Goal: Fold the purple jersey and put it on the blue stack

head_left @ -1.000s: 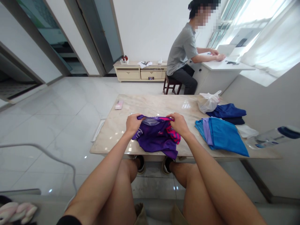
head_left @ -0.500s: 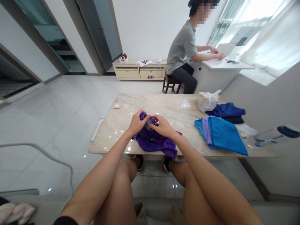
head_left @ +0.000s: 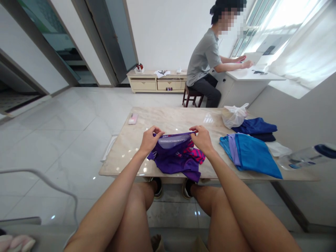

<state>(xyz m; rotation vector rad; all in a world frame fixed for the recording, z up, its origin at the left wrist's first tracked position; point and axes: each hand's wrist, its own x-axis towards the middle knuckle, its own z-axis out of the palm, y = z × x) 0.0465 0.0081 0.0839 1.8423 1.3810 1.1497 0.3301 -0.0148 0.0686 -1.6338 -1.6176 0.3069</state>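
You are pinching the top hem of a crumpled purple garment with pink-striped panels (head_left: 176, 155) between the fingers of both hands: your left hand (head_left: 150, 140) is closed on its left corner, your right hand (head_left: 201, 138) on its right corner, and the hem is stretching taut between them. The garment is lying at the near edge of the glossy beige marble-patterned table (head_left: 168, 120), with a lower fold drooping just over that edge above your knees.

Ahead of your hands the tabletop is lying bare up to the far edge, so you are working with open room there. To your left the surface is bare out to the table's corner; to your right, folded bright blue clothing with a lilac strip (head_left: 249, 154) is sitting near your right hand but apart from it.

Around the table you are seeing pale polished floor tiles, white walls, and bright curtained windows at the right.

Counting what is on the table: one purple garment, one bright blue folded pile, one dark navy folded pile (head_left: 256, 126), one white crumpled plastic bag (head_left: 233, 115), one small pink flat object (head_left: 133, 118) near the far left edge, and one white piece (head_left: 278, 148) beside the blue pile. One person in a grey shirt (head_left: 203, 57) is sitting at a white desk (head_left: 252, 75) beyond the table.
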